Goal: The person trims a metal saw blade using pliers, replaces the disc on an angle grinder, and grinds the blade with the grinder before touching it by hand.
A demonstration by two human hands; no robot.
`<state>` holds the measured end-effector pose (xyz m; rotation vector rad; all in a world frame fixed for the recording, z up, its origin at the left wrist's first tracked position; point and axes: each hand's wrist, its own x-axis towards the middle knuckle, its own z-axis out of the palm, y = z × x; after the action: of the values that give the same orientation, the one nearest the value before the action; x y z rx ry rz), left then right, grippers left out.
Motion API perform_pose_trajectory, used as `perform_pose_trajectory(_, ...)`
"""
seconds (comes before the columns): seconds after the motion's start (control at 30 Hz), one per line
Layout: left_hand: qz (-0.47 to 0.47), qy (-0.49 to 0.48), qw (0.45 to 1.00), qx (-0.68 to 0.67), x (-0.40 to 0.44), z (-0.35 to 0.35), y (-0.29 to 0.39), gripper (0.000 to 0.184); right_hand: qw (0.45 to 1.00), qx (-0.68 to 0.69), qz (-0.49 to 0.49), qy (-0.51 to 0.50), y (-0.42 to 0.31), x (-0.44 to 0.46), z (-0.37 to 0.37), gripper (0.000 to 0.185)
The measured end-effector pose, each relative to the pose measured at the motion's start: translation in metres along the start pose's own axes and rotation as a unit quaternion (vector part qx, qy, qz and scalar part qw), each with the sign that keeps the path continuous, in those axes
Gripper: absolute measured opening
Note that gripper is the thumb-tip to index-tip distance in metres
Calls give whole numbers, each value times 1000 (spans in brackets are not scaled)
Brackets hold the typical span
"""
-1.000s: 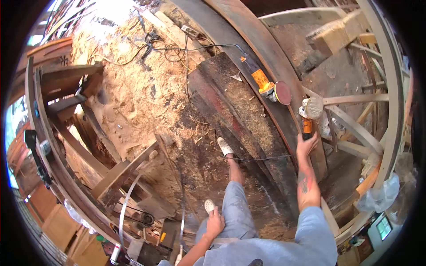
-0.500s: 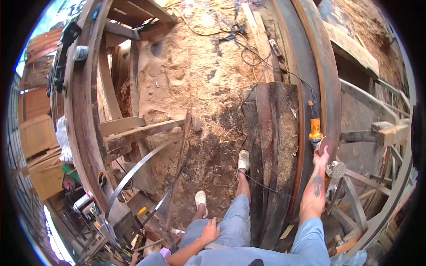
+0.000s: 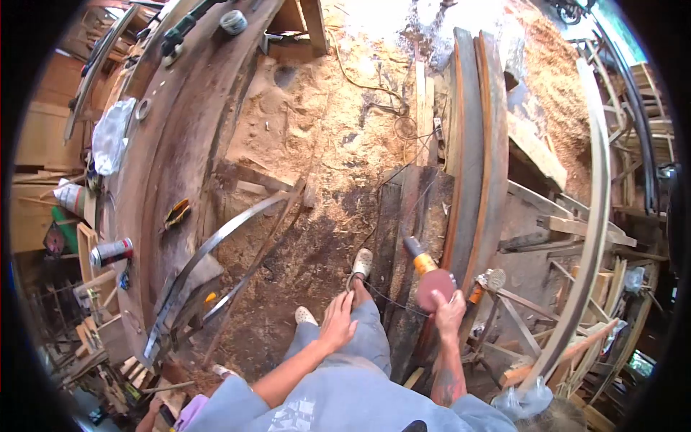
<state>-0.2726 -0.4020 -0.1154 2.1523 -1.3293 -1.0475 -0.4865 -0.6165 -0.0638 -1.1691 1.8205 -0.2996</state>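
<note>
An angle grinder (image 3: 423, 263) with a yellow and black body is in my right hand (image 3: 450, 311). My fingers are closed around its head end, and its reddish-brown sanding disc (image 3: 436, 289) faces up. The tool is held in front of two dark curved planks (image 3: 461, 194) on the right. My left hand (image 3: 340, 324) lies on my leg near the knee, fingers stretched out and holding nothing. Close to the right hand is a second orange tool (image 3: 476, 291) with a pale round disc (image 3: 495, 279).
Dark rough boards (image 3: 392, 223) lie beside my right foot. A wide plank bench (image 3: 180, 137) on the left carries a spray can (image 3: 111, 252), pliers (image 3: 177, 213) and a plastic bag (image 3: 113, 137). Curved metal strips (image 3: 216, 248) stick out nearby. Bottom left, another person's purple sleeve (image 3: 191, 412) shows.
My right hand has brought the grinder off the curved planks and closer to my body, turning its disc upward. The left hand has slid forward along my leg. My view has shifted.
</note>
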Motion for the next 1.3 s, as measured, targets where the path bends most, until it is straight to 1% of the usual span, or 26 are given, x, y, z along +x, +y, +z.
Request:
perform_pose_trajectory(0.03, 7, 5, 1000, -10, 0, -5, 5, 90, 1000, -9, -19, -17, -8, -38, -6, 31)
perform_pose_trajectory(0.1, 122, 23, 992, 2, -5, -12, 12, 105, 998, -16, -20, -50, -30, -113, -21, 33)
perform_pose_trajectory(0.13, 133, 26, 991, -5, -11, -15, 14, 105, 999, -19, -26, -38, -35, -147, -31, 33)
perform_pose_trajectory(0.2, 241, 32, 970, 4, -30, -19, 15, 111, 971, -116, -202, -59, -39, -218, -50, 34)
perform_pose_trajectory(0.3, 356, 103, 929, -7, -68, -25, 29, 101, 948, -184, -232, -120, -85, -327, -84, 40)
perform_pose_trajectory(0.33, 363, 105, 926, -11, -80, -26, 31, 101, 943, -196, -241, -122, -80, -353, -94, 42)
perform_pose_trajectory(0.4, 467, 180, 862, -77, -109, -22, 34, 91, 915, -264, -274, -138, -97, -409, -109, 45)
perform_pose_trajectory(0.47, 497, 157, 840, -149, -145, -39, 50, 85, 883, -328, -317, -112, -115, -459, -121, 44)
perform_pose_trajectory(0.53, 481, 154, 826, -250, -192, -70, 64, 75, 911, -284, -293, -64, -132, -511, -123, 42)
perform_pose_trajectory(0.57, 461, 112, 833, -284, -218, -98, 72, 75, 884, -337, -322, -27, -131, -531, -136, 38)
perform_pose_trajectory(0.6, 474, 130, 818, -300, -234, -101, 70, 79, 900, -254, -352, 23, -124, -548, -141, 43)
perform_pose_trajectory(0.67, 441, 14, 857, -266, -276, -138, 65, 96, 902, -88, -422, 32, -99, -543, -133, 54)
perform_pose_trajectory(0.7, 426, -24, 858, -286, -301, -161, 61, 95, 895, 9, -446, 7, -82, -530, -120, 59)
perform_pose_trajectory(0.73, 420, -65, 851, -308, -320, -179, 57, 94, 882, 105, -457, -39, -63, -513, -102, 65)
perform_pose_trajectory(0.77, 418, -47, 854, -306, -333, -181, 49, 94, 861, 201, -452, -116, -43, -492, -79, 70)
perform_pose_trajectory(0.83, 391, -68, 828, -395, -357, -181, 42, 88, 784, 361, -389, -321, -6, -460, -29, 81)
perform_pose_trajectory(0.87, 393, -58, 829, -394, -364, -183, 35, 88, 738, 410, -350, -407, 8, -452, -8, 87)
perform_pose_trajectory(0.97, 280, -80, 869, -400, -384, -187, 15, 84, 642, 450, -275, -557, 15, -449, 50, 103)
perform_pose_trajectory(1.0, 279, -81, 868, -402, -388, -186, 14, 84, 644, 450, -273, -556, 7, -455, 65, 103)
perform_pose_trajectory(1.07, 228, -84, 860, -448, -388, -187, 12, 86, 526, 465, -261, -663, -9, -467, 92, 122)
perform_pose_trajectory(1.13, 227, -60, 843, -483, -378, -180, 9, 91, 549, 452, -282, -644, 2, -451, 106, 120)
perform_pose_trajectory(1.17, 267, 50, 848, -455, -366, -167, 8, 93, 568, 444, -276, -636, 10, -442, 113, 115)
perform_pose_trajectory(1.2, 300, 158, 840, -423, -362, -168, 9, 95, 606, 449, -266, -600, 8, -448, 118, 97)
perform_pose_trajectory(1.23, 260, 93, 859, -431, -359, -168, 0, 95, 644, 451, -255, -563, 7, -453, 122, 79)
perform_pose_trajectory(1.27, 218, 31, 875, -431, -361, -175, -8, 96, 648, 452, -250, -560, 1, -459, 126, 79)
perform_pose_trajectory(1.3, 195, 22, 886, -421, -361, -186, -16, 99, 688, 444, -211, -534, -9, -461, 132, 63)
